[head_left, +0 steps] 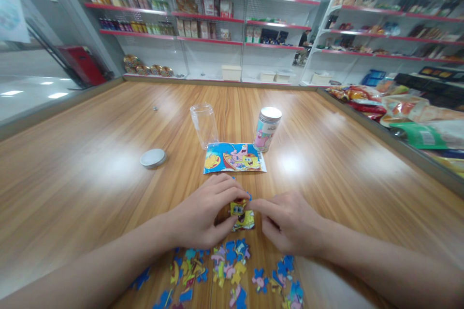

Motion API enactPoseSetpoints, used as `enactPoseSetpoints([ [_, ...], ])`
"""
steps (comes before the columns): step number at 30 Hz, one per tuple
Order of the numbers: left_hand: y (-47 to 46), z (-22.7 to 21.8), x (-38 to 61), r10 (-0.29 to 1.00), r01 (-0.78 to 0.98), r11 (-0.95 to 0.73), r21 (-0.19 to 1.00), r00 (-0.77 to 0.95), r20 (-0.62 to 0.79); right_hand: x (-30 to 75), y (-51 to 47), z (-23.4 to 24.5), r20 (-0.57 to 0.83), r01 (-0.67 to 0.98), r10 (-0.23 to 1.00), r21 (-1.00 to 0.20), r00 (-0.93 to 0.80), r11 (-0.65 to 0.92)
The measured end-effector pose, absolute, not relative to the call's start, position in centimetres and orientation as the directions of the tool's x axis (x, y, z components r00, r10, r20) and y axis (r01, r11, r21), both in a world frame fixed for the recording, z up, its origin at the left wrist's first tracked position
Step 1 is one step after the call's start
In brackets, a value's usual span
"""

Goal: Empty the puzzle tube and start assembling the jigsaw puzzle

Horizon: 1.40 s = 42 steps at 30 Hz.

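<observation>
Between my hands lies a small joined section of jigsaw puzzle, yellow with a cartoon face. My left hand curves round its left side, with thumb and forefinger pressed on the pieces. From the right, my right hand touches the upper right edge with a stretched forefinger; its thumb stands apart and its other fingers curl under. Loose jigsaw pieces in blue, yellow and pink are scattered nearer to me. Just beyond my hands lies a picture sheet with cartoon figures on blue.
Behind the sheet stand an uncapped clear jar and a printed canister with a silver lid. A round silver lid lies on the wooden table at left. Snack bags fill the right side; stocked shelves stand behind.
</observation>
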<state>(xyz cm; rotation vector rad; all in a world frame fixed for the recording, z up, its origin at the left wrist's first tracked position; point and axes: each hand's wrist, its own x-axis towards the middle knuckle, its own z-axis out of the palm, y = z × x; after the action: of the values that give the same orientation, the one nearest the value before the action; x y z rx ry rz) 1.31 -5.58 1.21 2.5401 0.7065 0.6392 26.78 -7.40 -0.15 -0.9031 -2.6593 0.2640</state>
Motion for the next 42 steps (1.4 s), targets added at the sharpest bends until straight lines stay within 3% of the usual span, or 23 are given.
enactPoseSetpoints([
  [7,-5.7,1.5,1.4,0.617,0.436,-0.760,0.482,0.716,0.326,26.3,-7.5,0.9,0.346,0.568,0.685,-0.386,-0.641,0.727],
  [14,-5.8,1.4,1.6,0.670,0.526,-0.725,0.444,0.688,0.280,26.1,-7.2,1.4,0.377,0.474,0.647,-0.457,-0.663,0.753],
  [42,-5.7,1.8,1.7,0.645,0.481,-0.735,0.477,0.713,0.275,26.2,-7.1,1.1,0.379,0.448,0.615,-0.443,-0.691,0.777],
])
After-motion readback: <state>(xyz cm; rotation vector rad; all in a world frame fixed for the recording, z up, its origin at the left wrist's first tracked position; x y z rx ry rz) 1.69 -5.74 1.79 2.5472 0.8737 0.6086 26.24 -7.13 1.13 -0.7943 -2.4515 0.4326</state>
